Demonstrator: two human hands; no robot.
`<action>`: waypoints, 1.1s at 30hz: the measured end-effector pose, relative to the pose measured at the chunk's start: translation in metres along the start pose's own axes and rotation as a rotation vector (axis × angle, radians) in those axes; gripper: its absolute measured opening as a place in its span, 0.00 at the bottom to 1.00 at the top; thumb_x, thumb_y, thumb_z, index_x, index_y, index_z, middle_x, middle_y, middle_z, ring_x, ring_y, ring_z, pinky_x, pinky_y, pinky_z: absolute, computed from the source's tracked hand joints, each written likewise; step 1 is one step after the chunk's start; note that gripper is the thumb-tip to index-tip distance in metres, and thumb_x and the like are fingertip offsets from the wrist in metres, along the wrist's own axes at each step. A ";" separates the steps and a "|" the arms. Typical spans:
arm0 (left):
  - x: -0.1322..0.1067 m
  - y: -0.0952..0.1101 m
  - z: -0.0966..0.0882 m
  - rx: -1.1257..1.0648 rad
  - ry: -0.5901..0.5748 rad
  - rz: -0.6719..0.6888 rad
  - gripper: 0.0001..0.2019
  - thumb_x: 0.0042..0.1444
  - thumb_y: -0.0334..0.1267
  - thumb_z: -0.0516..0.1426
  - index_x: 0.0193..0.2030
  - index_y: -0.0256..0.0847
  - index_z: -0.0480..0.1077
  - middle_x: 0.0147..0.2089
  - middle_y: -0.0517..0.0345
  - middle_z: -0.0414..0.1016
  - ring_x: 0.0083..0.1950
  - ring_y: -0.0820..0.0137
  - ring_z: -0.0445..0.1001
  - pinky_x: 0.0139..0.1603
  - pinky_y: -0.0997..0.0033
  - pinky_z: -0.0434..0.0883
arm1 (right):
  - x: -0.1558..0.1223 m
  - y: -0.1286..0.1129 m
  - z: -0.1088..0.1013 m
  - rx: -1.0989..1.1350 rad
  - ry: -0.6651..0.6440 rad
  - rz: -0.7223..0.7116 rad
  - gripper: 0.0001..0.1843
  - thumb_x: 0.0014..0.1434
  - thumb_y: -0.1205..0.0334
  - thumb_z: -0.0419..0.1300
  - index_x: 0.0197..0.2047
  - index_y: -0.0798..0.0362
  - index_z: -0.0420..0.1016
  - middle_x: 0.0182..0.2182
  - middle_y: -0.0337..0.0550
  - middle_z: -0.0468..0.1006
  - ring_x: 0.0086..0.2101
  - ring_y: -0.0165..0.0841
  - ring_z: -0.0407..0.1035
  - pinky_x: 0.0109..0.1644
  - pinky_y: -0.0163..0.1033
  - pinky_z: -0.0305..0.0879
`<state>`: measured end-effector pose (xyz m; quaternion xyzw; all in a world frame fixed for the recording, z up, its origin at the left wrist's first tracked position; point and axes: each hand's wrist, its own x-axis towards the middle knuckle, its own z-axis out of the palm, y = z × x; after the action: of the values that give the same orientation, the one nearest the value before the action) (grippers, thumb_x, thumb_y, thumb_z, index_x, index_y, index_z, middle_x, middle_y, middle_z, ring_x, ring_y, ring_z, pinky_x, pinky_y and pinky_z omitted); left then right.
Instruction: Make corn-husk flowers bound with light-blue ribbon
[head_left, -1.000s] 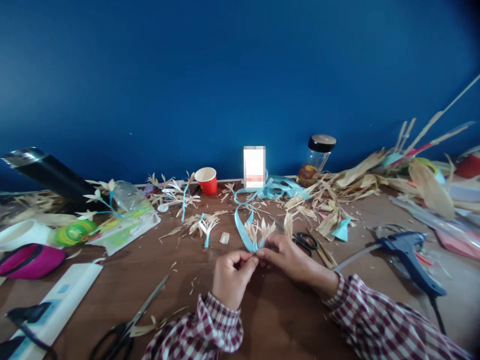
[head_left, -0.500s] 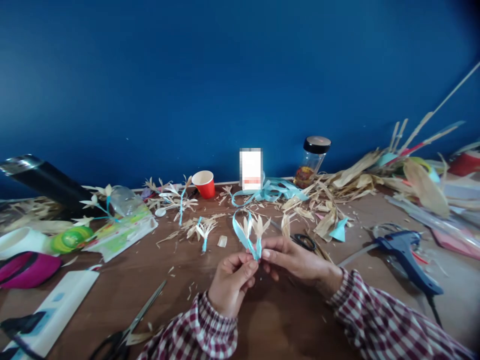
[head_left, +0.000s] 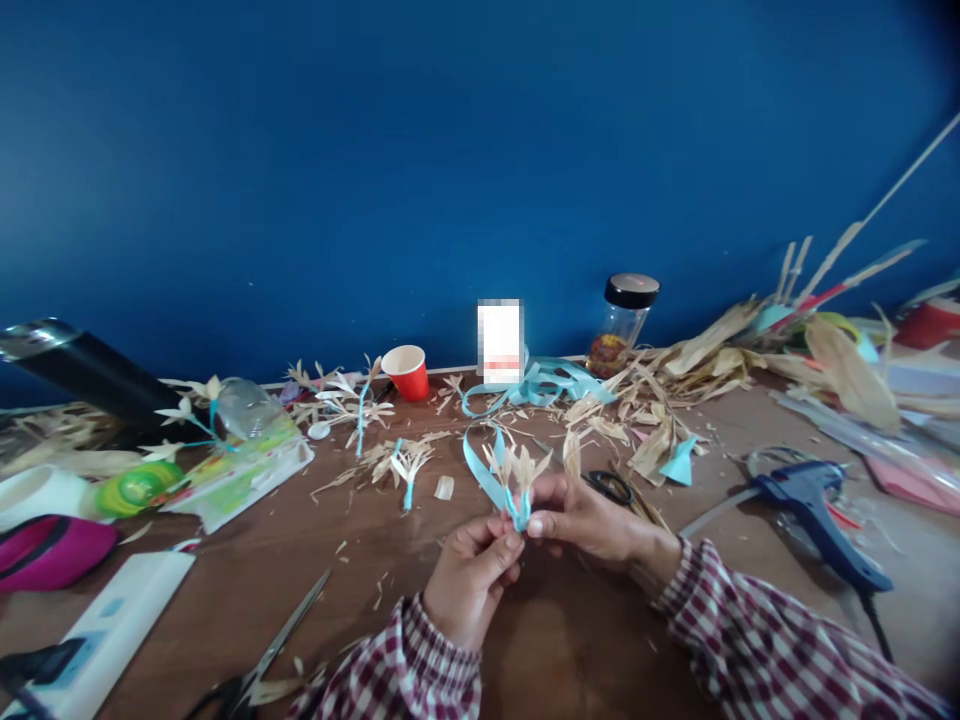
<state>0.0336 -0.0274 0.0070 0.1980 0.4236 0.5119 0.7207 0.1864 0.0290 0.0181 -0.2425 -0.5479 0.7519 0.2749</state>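
Observation:
Between my hands is a small corn husk flower [head_left: 523, 468], its pale petals pointing up and its lower part wrapped in light blue ribbon [head_left: 484, 473]. My left hand [head_left: 474, 570] pinches the wrapped base between thumb and fingers. From the other side, my right hand [head_left: 577, 515] closes its thumb and fingers on the same base. A loop of the ribbon rises on the left of the petals and runs back toward a loose blue ribbon pile [head_left: 559, 382]. A finished-looking husk flower [head_left: 409, 470] with a blue stem lies to the left.
Scissors [head_left: 277, 645] lie at front left, near a white power strip [head_left: 124, 635]. A blue glue gun [head_left: 821, 515] with its cord rests at right. Behind stand a red paper cup [head_left: 407, 375] and a lidded jar [head_left: 626, 325]. Dry husks [head_left: 705, 345] are heaped at back right.
Both hands have shifted slightly down and right with the flower. The two husk tufts are now closer together, and the ribbon loop spreads wider on the left.

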 end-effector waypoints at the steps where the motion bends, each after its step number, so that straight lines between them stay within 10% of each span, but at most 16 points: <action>1: -0.001 0.000 0.001 0.002 0.006 0.000 0.13 0.31 0.39 0.70 0.20 0.35 0.73 0.20 0.63 0.67 0.20 0.83 0.60 0.21 0.82 0.59 | 0.000 0.000 0.000 -0.013 0.013 0.003 0.13 0.51 0.56 0.63 0.33 0.58 0.72 0.27 0.38 0.70 0.23 0.21 0.59 0.23 0.26 0.56; 12: 0.011 0.003 -0.020 0.426 0.095 0.013 0.13 0.35 0.44 0.67 0.23 0.35 0.75 0.17 0.63 0.65 0.18 0.79 0.58 0.19 0.78 0.54 | 0.001 -0.006 0.004 -0.536 0.148 -0.026 0.08 0.55 0.59 0.58 0.31 0.56 0.70 0.26 0.36 0.67 0.29 0.28 0.60 0.33 0.32 0.57; 22: -0.008 0.006 -0.003 0.981 0.263 0.544 0.10 0.43 0.31 0.59 0.15 0.38 0.68 0.18 0.62 0.62 0.23 0.74 0.61 0.27 0.75 0.57 | 0.001 0.006 0.024 -0.563 0.423 0.046 0.10 0.48 0.60 0.63 0.25 0.56 0.66 0.19 0.34 0.64 0.22 0.25 0.56 0.25 0.31 0.52; 26: -0.005 0.002 -0.006 0.744 0.183 0.426 0.10 0.44 0.34 0.61 0.16 0.37 0.68 0.17 0.64 0.59 0.21 0.77 0.57 0.24 0.76 0.55 | 0.001 0.002 0.025 -0.464 0.489 0.017 0.13 0.47 0.58 0.64 0.23 0.56 0.65 0.19 0.33 0.63 0.22 0.24 0.55 0.25 0.31 0.52; 33: -0.003 0.007 -0.002 -0.007 0.007 -0.016 0.12 0.34 0.38 0.68 0.18 0.35 0.70 0.20 0.62 0.66 0.22 0.80 0.59 0.20 0.81 0.54 | -0.006 -0.015 0.014 -0.226 0.061 0.016 0.19 0.58 0.48 0.53 0.39 0.56 0.73 0.23 0.37 0.68 0.23 0.24 0.59 0.25 0.30 0.55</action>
<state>0.0277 -0.0276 0.0124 0.1903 0.4261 0.5083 0.7238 0.1836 0.0194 0.0368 -0.2992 -0.6184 0.6799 0.2564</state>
